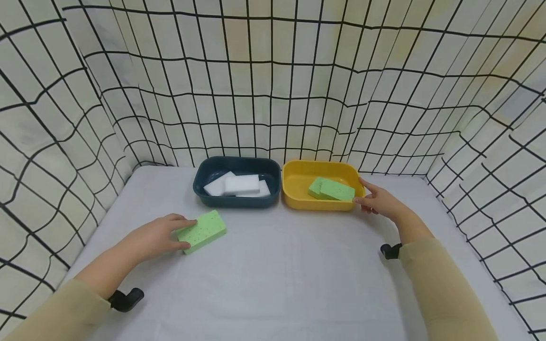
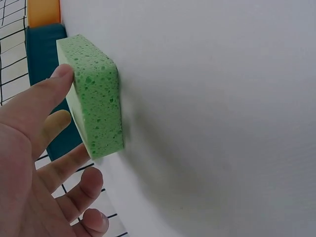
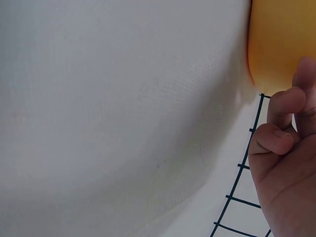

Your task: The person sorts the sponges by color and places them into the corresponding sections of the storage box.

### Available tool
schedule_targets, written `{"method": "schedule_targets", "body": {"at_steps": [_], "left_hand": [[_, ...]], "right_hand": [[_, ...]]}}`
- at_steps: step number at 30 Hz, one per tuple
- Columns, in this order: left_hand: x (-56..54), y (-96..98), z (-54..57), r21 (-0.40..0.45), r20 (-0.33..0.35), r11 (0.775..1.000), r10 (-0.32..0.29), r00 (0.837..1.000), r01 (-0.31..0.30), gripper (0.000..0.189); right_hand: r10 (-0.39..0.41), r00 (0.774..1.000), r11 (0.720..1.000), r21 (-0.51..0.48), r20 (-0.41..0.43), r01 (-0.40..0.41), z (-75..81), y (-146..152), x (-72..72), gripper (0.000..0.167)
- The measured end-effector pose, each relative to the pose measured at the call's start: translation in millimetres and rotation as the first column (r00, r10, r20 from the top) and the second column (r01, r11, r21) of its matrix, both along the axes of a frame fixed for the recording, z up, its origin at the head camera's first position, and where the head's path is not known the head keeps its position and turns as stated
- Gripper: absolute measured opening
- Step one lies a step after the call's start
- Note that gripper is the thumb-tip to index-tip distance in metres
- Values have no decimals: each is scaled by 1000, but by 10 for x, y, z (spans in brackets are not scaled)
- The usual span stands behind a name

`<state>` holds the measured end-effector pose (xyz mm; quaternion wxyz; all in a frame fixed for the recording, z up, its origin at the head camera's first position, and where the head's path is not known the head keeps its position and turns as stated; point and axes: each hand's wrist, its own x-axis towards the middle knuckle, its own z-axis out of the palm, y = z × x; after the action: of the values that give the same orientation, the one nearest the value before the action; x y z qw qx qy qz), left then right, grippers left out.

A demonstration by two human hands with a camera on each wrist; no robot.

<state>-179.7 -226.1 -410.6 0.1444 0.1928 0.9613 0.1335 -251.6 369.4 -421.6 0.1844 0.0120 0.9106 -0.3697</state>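
Note:
In the head view my left hand (image 1: 155, 237) pinches a light green sponge (image 1: 204, 230) between thumb and fingers, close over the white cloth in front of the dark teal tray. Up close in the left wrist view, the pitted side of the sponge (image 2: 98, 103) faces the camera, with the thumb at its upper edge. My right hand (image 1: 379, 201) grips the right end of a yellow tray (image 1: 298, 204), thumb at the front corner and index finger farther back. Two green sponges (image 1: 339, 189) lie overlapping inside that tray. In the right wrist view, some fingers are curled beside its wall (image 3: 281, 44).
The dark teal tray (image 1: 236, 202), with several white sponges (image 1: 241, 183) in it, stands directly left of the yellow one. A white cloth (image 1: 273, 274) covers the table. Black grid netting (image 1: 270, 94) rises behind the trays and along both sides.

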Motion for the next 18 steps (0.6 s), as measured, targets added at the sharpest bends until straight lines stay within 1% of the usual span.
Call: {"method": "schedule_targets", "body": {"at_steps": [7,13,18], "left_hand": [[27,-21,-80,-32,7,999,6,1000,-6,77],[63,-21,-104,-47,-6,999,17,1000,-18,79],[70,-24,-113,-48,-20,998,33,999,-34,79]], "right_hand": [[-14,1000,1000,3,2,14,-5,1,-4,97],[-14,1000,1000,3,5,14,-5,-9,7,96],[-17,1000,1000,1,6,17,6,-18,5,94]]}}
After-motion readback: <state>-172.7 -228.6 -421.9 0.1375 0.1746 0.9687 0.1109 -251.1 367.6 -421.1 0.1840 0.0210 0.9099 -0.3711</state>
